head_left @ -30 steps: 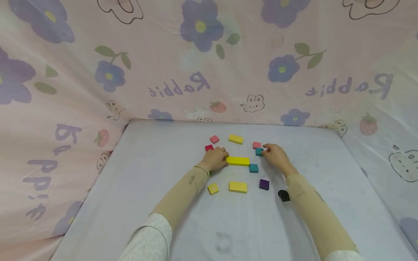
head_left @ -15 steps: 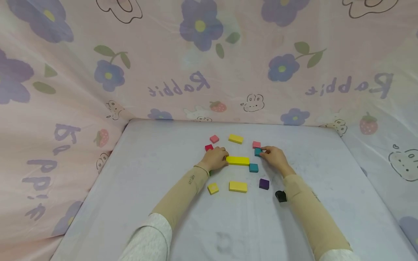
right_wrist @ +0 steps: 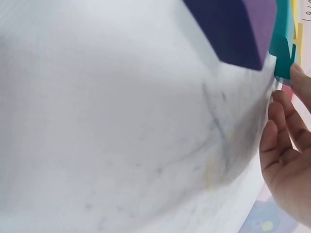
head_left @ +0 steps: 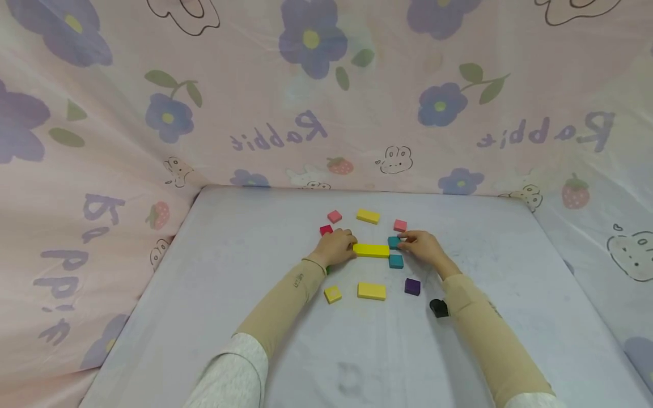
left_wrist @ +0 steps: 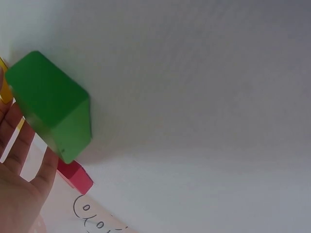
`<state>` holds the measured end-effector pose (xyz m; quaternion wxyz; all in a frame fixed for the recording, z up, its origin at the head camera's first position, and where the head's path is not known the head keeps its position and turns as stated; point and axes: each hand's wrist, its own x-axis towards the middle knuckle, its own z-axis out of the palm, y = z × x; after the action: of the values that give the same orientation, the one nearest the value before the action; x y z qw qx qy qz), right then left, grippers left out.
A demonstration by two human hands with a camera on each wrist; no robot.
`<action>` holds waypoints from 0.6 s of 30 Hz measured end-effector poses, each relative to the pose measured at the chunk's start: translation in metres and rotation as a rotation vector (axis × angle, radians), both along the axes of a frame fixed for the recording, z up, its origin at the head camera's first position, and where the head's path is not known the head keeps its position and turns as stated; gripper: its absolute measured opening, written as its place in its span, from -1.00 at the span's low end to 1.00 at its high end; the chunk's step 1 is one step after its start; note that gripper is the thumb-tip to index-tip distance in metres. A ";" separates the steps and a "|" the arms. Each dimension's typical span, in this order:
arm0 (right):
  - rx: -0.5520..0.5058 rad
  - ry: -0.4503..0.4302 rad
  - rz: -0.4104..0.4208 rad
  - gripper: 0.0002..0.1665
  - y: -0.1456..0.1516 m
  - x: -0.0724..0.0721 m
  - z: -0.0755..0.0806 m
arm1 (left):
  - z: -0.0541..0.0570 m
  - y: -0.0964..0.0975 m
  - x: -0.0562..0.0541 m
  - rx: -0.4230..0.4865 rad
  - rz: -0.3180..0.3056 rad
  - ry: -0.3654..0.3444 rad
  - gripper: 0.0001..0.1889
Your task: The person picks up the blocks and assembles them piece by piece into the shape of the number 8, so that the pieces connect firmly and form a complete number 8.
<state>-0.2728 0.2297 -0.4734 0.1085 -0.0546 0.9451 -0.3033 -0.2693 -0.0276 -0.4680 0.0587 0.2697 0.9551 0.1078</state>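
A long yellow block (head_left: 371,250) lies in the middle of the group in the head view. My left hand (head_left: 335,249) grips its left end, which the fingers partly hide. My right hand (head_left: 422,246) pinches a teal block (head_left: 394,242) between thumb and fingers, at the yellow block's right end. Just below sits a second teal block (head_left: 395,261), close to the same end. In the right wrist view the thumb (right_wrist: 300,82) presses on the teal. A green block (left_wrist: 48,92) stands near the left palm, mostly hidden from the head camera.
Around the hands lie a red block (head_left: 326,230), two pink blocks (head_left: 334,216), a yellow square block (head_left: 333,294), yellow rectangular blocks (head_left: 371,291) and a purple block (head_left: 412,287). A black object (head_left: 439,308) is beside the right sleeve. Patterned cloth walls (head_left: 357,102) border the white surface.
My right hand has taken hold of the teal block and slid it left and toward me, from beside the pink block to the long yellow block's end. The left hand stays put.
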 end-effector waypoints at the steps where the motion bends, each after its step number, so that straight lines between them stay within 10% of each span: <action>1: -0.006 0.001 0.000 -0.52 0.000 0.000 0.000 | 0.000 0.000 0.000 0.002 0.000 -0.001 -0.61; 18: -0.011 -0.004 -0.002 -0.51 -0.002 0.002 -0.001 | -0.001 0.000 -0.001 -0.005 0.015 -0.014 -0.59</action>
<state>-0.2709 0.2278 -0.4745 0.1096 -0.0539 0.9432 -0.3088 -0.2701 -0.0274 -0.4692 0.0651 0.2616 0.9569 0.1079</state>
